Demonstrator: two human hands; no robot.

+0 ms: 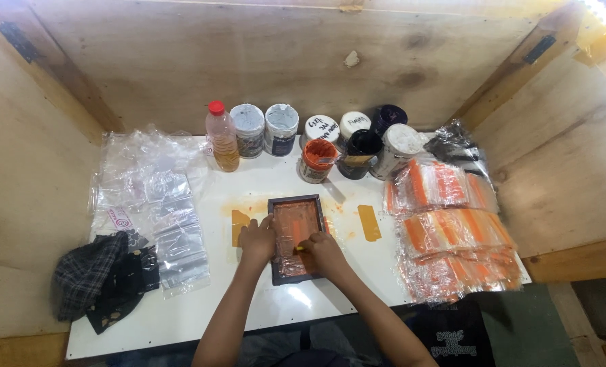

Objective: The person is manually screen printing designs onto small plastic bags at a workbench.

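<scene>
Small dark-framed printing screen point(295, 238), mesh smeared orange, under both hands.

Arms: two bare forearms enter from the bottom edge and converge upward toward the middle of the view.
Left forearm: rises almost straight, slightly tilted rightward, wrist straight.
Right forearm: runs diagonally up and to the left, wrist slightly bent.
Left hand point(256, 239): palm down, back of hand to the camera, fingers curled and pressed downward, knuckles raised.
Right hand point(322, 250): palm down, fingers closed in a pinch around a small yellow object at the fingertips; grip tight.
Spacing: hands lie near each other, side by side, not touching.
Sleeves: none visible; skin bare to the elbow.
</scene>
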